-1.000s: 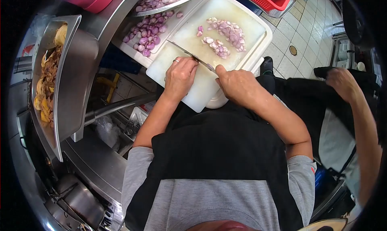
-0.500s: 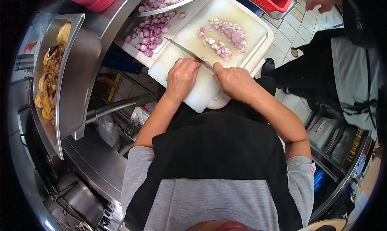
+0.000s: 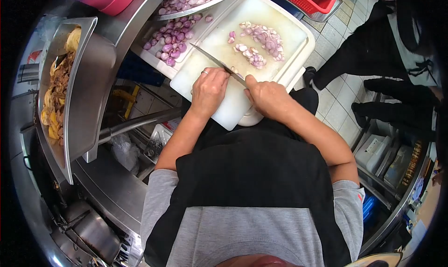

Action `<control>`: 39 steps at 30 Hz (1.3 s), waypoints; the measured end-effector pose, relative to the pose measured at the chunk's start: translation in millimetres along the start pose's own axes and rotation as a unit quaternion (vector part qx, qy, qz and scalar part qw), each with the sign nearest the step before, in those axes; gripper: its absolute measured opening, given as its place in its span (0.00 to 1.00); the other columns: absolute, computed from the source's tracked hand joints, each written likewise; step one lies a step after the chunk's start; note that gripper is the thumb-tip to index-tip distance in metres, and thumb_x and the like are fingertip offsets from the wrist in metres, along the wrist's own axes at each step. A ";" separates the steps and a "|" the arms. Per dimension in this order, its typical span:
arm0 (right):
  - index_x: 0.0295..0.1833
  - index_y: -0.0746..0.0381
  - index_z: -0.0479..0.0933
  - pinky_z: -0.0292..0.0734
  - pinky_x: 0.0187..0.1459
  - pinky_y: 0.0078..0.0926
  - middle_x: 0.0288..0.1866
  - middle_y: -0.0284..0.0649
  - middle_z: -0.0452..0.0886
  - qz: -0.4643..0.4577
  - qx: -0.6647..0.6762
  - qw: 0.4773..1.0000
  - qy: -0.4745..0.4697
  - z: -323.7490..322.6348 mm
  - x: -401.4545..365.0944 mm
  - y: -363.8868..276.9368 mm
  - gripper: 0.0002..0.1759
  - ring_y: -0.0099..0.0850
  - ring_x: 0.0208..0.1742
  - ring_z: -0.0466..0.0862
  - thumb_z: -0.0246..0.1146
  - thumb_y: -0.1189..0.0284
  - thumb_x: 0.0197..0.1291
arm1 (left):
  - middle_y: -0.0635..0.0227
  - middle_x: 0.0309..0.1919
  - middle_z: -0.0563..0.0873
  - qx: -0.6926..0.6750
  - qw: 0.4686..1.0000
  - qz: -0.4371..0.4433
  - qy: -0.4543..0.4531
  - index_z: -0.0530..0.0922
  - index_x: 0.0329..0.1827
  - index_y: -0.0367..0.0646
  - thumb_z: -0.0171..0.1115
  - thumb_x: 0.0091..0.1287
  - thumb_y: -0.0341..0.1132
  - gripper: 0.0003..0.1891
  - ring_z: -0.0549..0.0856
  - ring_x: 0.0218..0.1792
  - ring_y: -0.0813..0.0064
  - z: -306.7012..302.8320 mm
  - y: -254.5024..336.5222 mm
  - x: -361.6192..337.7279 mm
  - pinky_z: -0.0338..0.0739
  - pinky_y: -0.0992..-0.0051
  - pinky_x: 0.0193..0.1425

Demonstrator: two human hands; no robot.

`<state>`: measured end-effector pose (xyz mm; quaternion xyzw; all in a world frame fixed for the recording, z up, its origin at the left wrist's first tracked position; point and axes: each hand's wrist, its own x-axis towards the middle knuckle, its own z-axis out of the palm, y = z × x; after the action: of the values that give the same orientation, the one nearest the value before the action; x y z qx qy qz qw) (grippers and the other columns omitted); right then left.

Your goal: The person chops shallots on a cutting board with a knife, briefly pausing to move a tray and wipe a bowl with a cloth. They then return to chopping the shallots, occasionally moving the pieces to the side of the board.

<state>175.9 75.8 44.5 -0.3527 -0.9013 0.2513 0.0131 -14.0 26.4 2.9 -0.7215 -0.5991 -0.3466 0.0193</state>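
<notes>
Kitchen station, steel bench along the left, tiled floor at right.

- Cutting board (image 3: 219, 106): white, set in the middle, near edge by the person's body.
- Knife (image 3: 215, 61): blade slants from the far left down to the right hand (image 3: 268, 98), which is closed round the handle. Over the last second the blade has barely shifted and sits on the same line.
- Left hand (image 3: 208, 90): ringed, fingers curled tight, pinning a shallot (image 3: 236, 73) against the blade; most of it is hidden beneath the fingertips. Position unchanged.
- Sliced shallots (image 3: 261, 41): pile on the far half of the board, no larger than before.
- Peeled whole shallots (image 3: 170, 38): heaped in the tray left of the board, untouched.
- Co-worker (image 3: 387, 43): has moved from the near right to the far right, well apart from the board.

Judgement: slicing is mid-run on one shallot, with plenty of whole ones left.
</notes>
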 end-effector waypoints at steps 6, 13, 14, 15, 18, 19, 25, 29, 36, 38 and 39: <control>0.47 0.64 0.67 0.78 0.35 0.53 0.26 0.53 0.83 0.005 0.016 1.000 -0.017 -11.3 4.7 10.9 0.15 0.56 0.32 0.84 0.57 0.63 0.69 | 0.61 0.34 0.87 -0.058 0.998 -0.013 -0.026 0.83 0.34 0.39 0.70 0.55 0.23 0.06 0.86 0.39 0.61 -18.6 -5.8 22.5 0.81 0.65 0.44; 0.45 0.64 0.67 0.78 0.32 0.52 0.22 0.53 0.81 -0.022 0.019 1.000 -0.004 -8.8 -16.5 3.8 0.14 0.55 0.29 0.83 0.57 0.63 0.69 | 0.57 0.34 0.87 -0.005 0.997 -0.001 -0.078 0.86 0.40 0.43 0.65 0.61 0.28 0.06 0.87 0.39 0.53 -3.4 -27.6 88.8 0.81 0.59 0.44; 0.45 0.64 0.67 0.77 0.31 0.52 0.20 0.54 0.79 -0.038 0.032 0.999 -0.004 -4.3 -17.4 4.5 0.15 0.56 0.27 0.83 0.57 0.62 0.69 | 0.56 0.34 0.87 0.022 0.991 0.003 -0.132 0.86 0.40 0.44 0.63 0.62 0.29 0.07 0.87 0.39 0.53 8.6 -32.3 91.9 0.81 0.58 0.44; 0.45 0.64 0.67 0.77 0.32 0.52 0.21 0.54 0.80 -0.033 0.035 0.999 -0.017 -3.8 -18.4 3.8 0.15 0.56 0.28 0.83 0.57 0.62 0.69 | 0.55 0.33 0.86 0.047 0.989 0.009 -0.142 0.86 0.41 0.44 0.62 0.62 0.29 0.08 0.87 0.39 0.53 17.5 -33.8 94.9 0.81 0.56 0.43; 0.46 0.64 0.68 0.77 0.34 0.53 0.22 0.56 0.80 -0.012 0.068 0.997 -0.045 -3.4 -19.6 6.3 0.15 0.57 0.30 0.83 0.57 0.62 0.69 | 0.56 0.35 0.87 0.108 0.982 0.025 -0.150 0.86 0.43 0.43 0.62 0.61 0.29 0.09 0.87 0.37 0.53 30.6 -38.9 98.8 0.81 0.57 0.43; 0.46 0.64 0.68 0.77 0.34 0.53 0.22 0.56 0.80 -0.013 0.069 0.997 -0.045 -4.4 -19.0 8.5 0.15 0.57 0.30 0.83 0.57 0.62 0.69 | 0.56 0.35 0.87 0.109 0.982 0.025 -0.151 0.86 0.43 0.43 0.62 0.61 0.29 0.09 0.87 0.37 0.53 29.1 -37.6 97.7 0.81 0.57 0.43; 0.45 0.63 0.70 0.77 0.38 0.54 0.27 0.58 0.80 0.057 0.059 0.997 -0.001 -21.8 -12.7 49.8 0.15 0.58 0.34 0.83 0.58 0.61 0.68 | 0.57 0.34 0.89 -0.152 0.967 -0.145 -0.147 0.85 0.40 0.40 0.69 0.61 0.31 0.07 0.89 0.36 0.62 -18.4 -1.0 72.2 0.81 0.67 0.42; 0.44 0.63 0.69 0.78 0.36 0.53 0.25 0.55 0.81 0.036 -0.015 0.999 0.023 -32.5 -17.4 38.9 0.14 0.57 0.33 0.84 0.58 0.63 0.68 | 0.61 0.34 0.88 -0.156 0.957 -0.138 -0.201 0.85 0.39 0.39 0.70 0.61 0.32 0.07 0.88 0.36 0.64 -10.0 -9.0 33.2 0.81 0.69 0.43; 0.45 0.65 0.70 0.80 0.32 0.50 0.25 0.53 0.83 0.006 -0.040 0.999 0.001 -23.0 -13.2 14.7 0.14 0.53 0.31 0.85 0.58 0.64 0.68 | 0.63 0.36 0.88 -0.092 0.990 -0.094 -0.056 0.85 0.37 0.41 0.70 0.59 0.29 0.05 0.86 0.38 0.62 -2.1 -4.5 7.3 0.80 0.67 0.44; 0.45 0.65 0.68 0.79 0.31 0.51 0.24 0.53 0.82 -0.005 -0.040 0.999 0.002 -14.6 -10.3 19.2 0.14 0.54 0.30 0.85 0.58 0.64 0.68 | 0.64 0.36 0.87 -0.067 0.997 -0.034 -0.020 0.84 0.36 0.41 0.69 0.57 0.26 0.05 0.85 0.39 0.61 -0.9 -2.6 5.8 0.79 0.66 0.45; 0.45 0.64 0.67 0.78 0.31 0.51 0.23 0.52 0.81 -0.016 -0.041 0.999 0.005 -16.7 -8.6 17.1 0.14 0.54 0.29 0.84 0.57 0.64 0.69 | 0.64 0.36 0.87 -0.069 0.997 -0.034 -0.019 0.84 0.36 0.41 0.69 0.57 0.26 0.05 0.85 0.39 0.61 -0.1 -2.3 5.5 0.79 0.66 0.45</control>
<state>196.5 88.4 52.5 -0.3399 -0.9161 0.2127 0.0069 -15.8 31.7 4.9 -0.7068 -0.5986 -0.3731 -0.0538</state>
